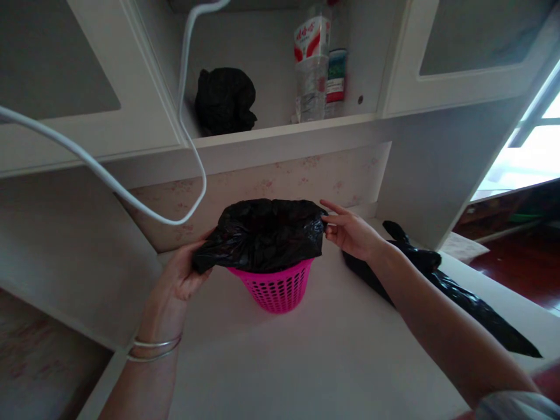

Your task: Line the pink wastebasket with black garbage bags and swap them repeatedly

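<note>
A pink perforated plastic basket (280,289) stands upright on the white desk top. Over its rim lies a black garbage bag (266,233), opened wide, its edge folded down outside and hiding the rim. My left hand (184,271) is closed on the bag's left edge, which is pulled out past the basket; some fingers are behind the plastic. At the right edge of the bag, my right hand (347,230) pinches the plastic, with one finger stretched out above it. Neither hand appears to touch the basket itself.
More black plastic bags (437,271) lie on the desk to the right, beneath my right forearm. A white cable (144,204) hangs in front at left. On the shelf above are a black bundle (225,100), a plastic bottle (311,70) and a can (336,76).
</note>
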The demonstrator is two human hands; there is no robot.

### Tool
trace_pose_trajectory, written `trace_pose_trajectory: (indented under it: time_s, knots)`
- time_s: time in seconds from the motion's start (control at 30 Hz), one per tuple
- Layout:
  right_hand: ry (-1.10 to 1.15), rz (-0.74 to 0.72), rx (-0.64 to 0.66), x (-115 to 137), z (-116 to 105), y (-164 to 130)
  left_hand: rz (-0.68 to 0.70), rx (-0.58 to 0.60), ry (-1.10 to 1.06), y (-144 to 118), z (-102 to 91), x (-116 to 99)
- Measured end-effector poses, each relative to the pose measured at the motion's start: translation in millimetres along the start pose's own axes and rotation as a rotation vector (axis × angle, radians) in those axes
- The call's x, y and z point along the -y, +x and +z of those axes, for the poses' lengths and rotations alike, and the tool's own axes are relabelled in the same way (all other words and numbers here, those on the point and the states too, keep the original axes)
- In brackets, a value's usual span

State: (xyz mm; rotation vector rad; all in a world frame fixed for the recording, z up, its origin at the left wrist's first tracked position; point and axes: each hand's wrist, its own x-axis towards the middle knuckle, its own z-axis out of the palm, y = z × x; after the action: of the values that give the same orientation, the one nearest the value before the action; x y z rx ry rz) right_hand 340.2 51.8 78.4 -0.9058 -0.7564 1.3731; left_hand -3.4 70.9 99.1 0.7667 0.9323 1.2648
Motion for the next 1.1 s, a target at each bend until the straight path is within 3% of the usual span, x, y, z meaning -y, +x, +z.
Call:
trace_pose_trajectory:
  time_s: [0.17, 0.47, 0.83, 0.97, 1.1]
  knots:
    - [0.032, 0.012, 0.000, -2.5, -11.7, 7.5, -0.036, -0.017, 0.037, -6.2, -18.4, 7.6]
    - [-0.094, 0.094, -0.033, -62.5, -41.3, 14.3, -0.082, -0.097, 0.072, 13.0, -48.9, 59.1]
    - [-0.238, 0.019, -0.046, -55.1, -25.1, 53.9, 0.069, -0.100, 0.074, 52.3, -41.3, 47.7]
    - [-0.281, 0.004, -0.091, -56.7, -24.5, 47.0, 0.132, -0.126, 0.128, 42.0, -47.2, 56.9]
    - [-0.300, 0.002, -0.083, -56.1, -26.4, 25.0, 0.172, -0.205, 0.170, 13.1, -55.2, 59.1]
